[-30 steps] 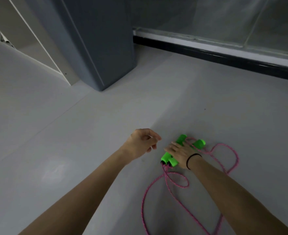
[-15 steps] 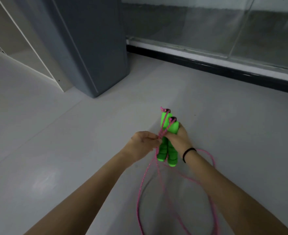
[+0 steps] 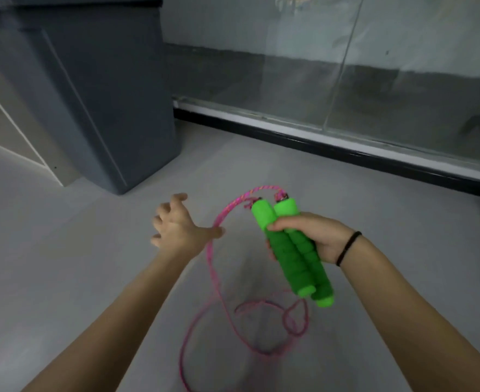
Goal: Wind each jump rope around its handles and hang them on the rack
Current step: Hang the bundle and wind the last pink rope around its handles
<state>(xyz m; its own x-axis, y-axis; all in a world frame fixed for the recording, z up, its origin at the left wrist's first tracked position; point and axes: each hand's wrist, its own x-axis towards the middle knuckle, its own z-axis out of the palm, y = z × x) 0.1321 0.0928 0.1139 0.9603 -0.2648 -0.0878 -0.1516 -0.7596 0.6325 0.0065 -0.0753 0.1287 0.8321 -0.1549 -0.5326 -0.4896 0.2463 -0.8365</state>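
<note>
Two green foam handles (image 3: 296, 261) of a jump rope lie side by side in my right hand (image 3: 320, 239), which grips them around the middle, lifted above the floor, rope ends pointing away from me. The pink rope (image 3: 213, 278) arcs from the handle tops to the left, runs against the thumb of my left hand (image 3: 176, 224), then drops to loose loops on the floor. My left hand has its fingers spread and straight, and only the thumb touches the rope. No rack is in view.
A dark grey cabinet (image 3: 105, 94) stands on the grey floor (image 3: 63, 264) at the back left. A glass wall (image 3: 374, 66) with a black base rail (image 3: 332, 148) runs across the back right.
My right hand has raised the handles and tilted them toward me. My left hand let go of its pinch near the handle tops and moved left, fingers spread, pulling the rope out into an arc.
</note>
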